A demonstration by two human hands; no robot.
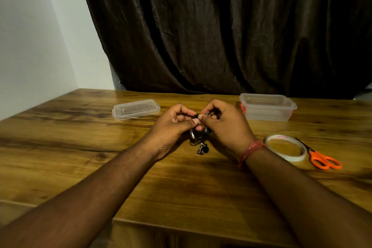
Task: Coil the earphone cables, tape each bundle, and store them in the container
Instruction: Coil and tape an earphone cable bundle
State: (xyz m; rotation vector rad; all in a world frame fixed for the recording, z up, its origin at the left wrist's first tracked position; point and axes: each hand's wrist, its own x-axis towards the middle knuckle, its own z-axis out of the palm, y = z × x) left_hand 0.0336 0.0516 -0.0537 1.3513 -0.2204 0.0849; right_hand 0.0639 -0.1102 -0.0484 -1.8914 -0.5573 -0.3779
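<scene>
A coiled black earphone cable (198, 136) hangs between both hands above the middle of the wooden table (80, 147). My left hand (173, 125) pinches the top of the coil with thumb and fingers. My right hand (225, 121) grips the coil from the right, fingers curled round it. Two earbuds (203, 148) dangle below the coil, just above the table. The clear plastic container (267, 107) stands open at the back right. A roll of clear tape (285, 147) lies right of my right wrist.
The container's clear lid (136, 108) lies flat at the back left. Orange-handled scissors (320, 158) lie right of the tape roll. A dark curtain (221, 30) hangs behind the table, and a white wall stands at the left.
</scene>
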